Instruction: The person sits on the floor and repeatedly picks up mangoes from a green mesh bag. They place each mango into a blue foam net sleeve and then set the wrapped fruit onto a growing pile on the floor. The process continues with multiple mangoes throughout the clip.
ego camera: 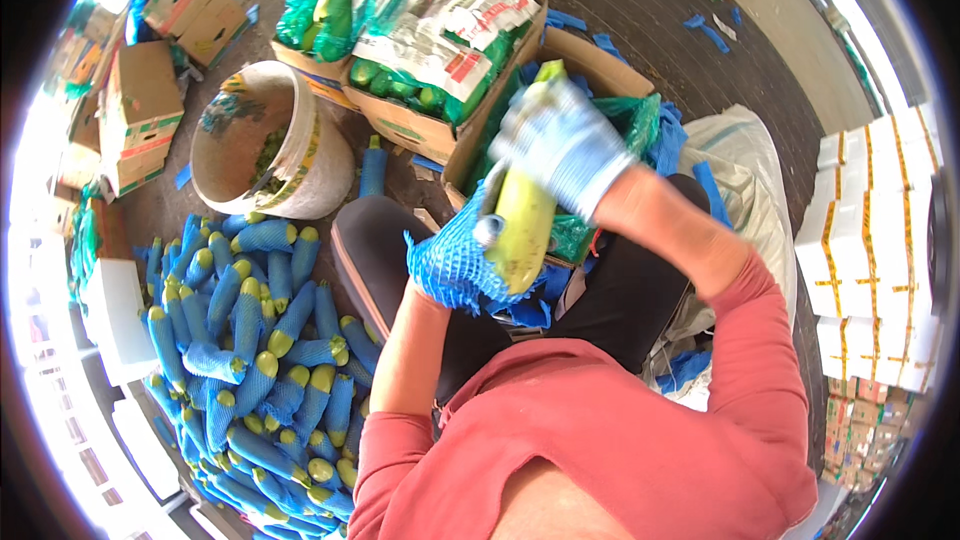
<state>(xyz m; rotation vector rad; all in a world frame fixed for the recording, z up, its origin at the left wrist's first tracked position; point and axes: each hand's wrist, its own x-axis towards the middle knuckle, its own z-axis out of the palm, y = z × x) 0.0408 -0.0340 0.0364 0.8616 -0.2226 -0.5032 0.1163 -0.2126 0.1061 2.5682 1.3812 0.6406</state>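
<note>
A pale green zucchini (523, 229) is held at a slant above my lap, its stem end pointing away from me. My left hand (461, 251) grips its lower part, and a blue foam net sleeve (442, 262) is stretched over that hand. Around the upper part closes my right hand (566, 139), in a white and blue glove and blurred by motion. Beneath the hands stands an open cardboard box (596, 60) with green plastic film (634, 116) inside. Loose blue net sleeves (525, 311) lie between my legs.
Many zucchini in blue nets (247, 322) are heaped at my left. Beyond them a dirty white bucket (322, 157) leans. Boxes of zucchini (401, 127) stand ahead. At right are a white woven sack (739, 157) and taped white foam boxes (851, 232).
</note>
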